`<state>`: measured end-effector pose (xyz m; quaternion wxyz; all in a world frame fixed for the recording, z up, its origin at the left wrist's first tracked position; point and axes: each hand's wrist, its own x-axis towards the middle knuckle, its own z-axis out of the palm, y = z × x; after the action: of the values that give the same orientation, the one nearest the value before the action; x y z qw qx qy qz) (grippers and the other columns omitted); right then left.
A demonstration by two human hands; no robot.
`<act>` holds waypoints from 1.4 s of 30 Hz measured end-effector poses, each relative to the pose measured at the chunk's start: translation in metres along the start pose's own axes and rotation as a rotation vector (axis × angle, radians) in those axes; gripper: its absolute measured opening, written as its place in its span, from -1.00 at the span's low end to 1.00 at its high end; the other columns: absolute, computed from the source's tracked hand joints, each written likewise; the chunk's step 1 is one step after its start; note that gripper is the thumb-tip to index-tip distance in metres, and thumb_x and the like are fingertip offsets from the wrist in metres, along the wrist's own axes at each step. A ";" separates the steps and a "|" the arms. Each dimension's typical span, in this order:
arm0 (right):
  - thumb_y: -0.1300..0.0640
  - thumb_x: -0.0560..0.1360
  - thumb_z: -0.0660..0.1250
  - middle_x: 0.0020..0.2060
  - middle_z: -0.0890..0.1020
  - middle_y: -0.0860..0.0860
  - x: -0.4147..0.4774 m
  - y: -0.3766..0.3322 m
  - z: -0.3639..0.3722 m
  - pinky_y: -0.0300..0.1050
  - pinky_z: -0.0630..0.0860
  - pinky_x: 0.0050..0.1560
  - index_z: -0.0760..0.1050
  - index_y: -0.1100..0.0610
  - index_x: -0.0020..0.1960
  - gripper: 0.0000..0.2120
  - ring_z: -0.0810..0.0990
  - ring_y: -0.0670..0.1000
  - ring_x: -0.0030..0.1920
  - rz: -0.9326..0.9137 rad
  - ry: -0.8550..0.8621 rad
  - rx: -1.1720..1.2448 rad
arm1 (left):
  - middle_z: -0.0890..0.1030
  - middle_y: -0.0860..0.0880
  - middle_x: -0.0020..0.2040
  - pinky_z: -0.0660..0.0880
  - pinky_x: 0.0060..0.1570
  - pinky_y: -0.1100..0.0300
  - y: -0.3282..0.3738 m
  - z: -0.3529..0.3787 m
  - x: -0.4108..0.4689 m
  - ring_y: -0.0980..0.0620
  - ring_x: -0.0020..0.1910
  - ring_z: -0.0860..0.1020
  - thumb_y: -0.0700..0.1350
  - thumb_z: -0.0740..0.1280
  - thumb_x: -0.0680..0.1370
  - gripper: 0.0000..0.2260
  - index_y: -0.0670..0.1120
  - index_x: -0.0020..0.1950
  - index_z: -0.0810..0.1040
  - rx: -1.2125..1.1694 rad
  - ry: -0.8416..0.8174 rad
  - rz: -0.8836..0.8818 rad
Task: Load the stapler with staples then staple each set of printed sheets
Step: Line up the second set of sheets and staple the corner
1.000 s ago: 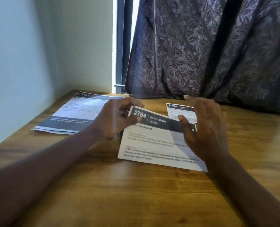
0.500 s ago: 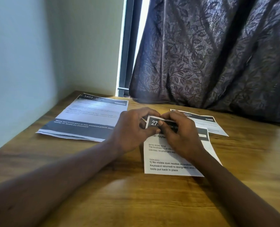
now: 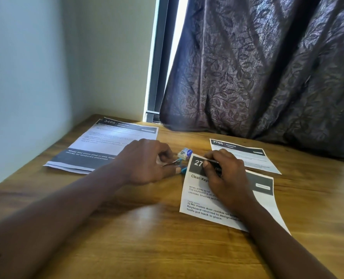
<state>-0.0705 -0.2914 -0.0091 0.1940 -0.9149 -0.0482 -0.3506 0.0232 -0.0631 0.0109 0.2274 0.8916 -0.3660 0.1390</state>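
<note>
Blue stapler (image 3: 181, 169) in left hand (image 3: 145, 162); right hand (image 3: 223, 176) pinches flat printed sheet (image 3: 205, 210).

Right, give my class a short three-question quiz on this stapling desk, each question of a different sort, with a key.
1. True or false: the set headed 3409 lies left of the set headed 2705.
2. What does the left hand grip? A a pen; B a small stapler; C scissors.
3. Fill the gap: the right hand pinches the front set at its top-left ____.
Key: 1 true; 2 B; 3 corner.
</note>
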 end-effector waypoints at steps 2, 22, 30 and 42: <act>0.09 0.59 0.31 -0.04 0.63 -0.13 0.000 -0.002 0.001 0.15 0.44 0.14 0.57 -0.03 0.07 -0.90 0.54 -0.04 0.01 0.002 -0.022 -0.037 | 0.66 0.19 0.06 0.49 -0.14 0.19 0.001 0.002 0.001 0.20 -0.06 0.54 0.36 0.39 0.48 -0.57 0.15 0.24 0.63 0.072 -0.050 -0.006; 0.17 0.61 0.29 0.08 0.63 -0.19 0.000 -0.002 -0.002 0.05 0.41 0.21 0.58 -0.04 0.23 -0.75 0.52 -0.13 0.09 0.015 -0.054 -0.013 | 0.73 0.15 -0.08 0.45 -0.20 0.29 -0.003 0.009 0.005 0.33 -0.19 0.61 0.07 0.45 0.57 -0.83 0.09 0.14 0.67 -0.533 0.014 -0.128; 0.07 0.58 0.19 0.05 0.63 -0.18 0.000 -0.004 -0.003 -0.02 0.41 0.18 0.57 -0.05 0.25 -0.70 0.51 -0.14 0.07 0.002 -0.055 -0.017 | 0.71 0.24 0.05 0.60 -0.03 0.25 -0.003 0.003 0.003 0.29 0.03 0.63 0.02 0.49 0.55 -0.79 0.11 0.18 0.68 -0.506 -0.069 -0.032; -0.09 0.58 0.04 0.12 0.64 -0.11 -0.002 -0.011 -0.008 -0.05 0.37 0.19 0.57 -0.03 0.26 -0.58 0.51 -0.08 0.13 -0.037 -0.090 -0.035 | 0.73 0.23 0.04 0.56 -0.12 0.38 -0.004 0.001 0.002 0.24 0.09 0.64 0.00 0.49 0.52 -0.78 0.06 0.15 0.71 -0.645 -0.102 0.019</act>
<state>-0.0796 -0.2839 -0.0020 0.1691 -0.9320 -0.0680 -0.3133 0.0278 -0.0627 0.0098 0.4782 0.7761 -0.4102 -0.0268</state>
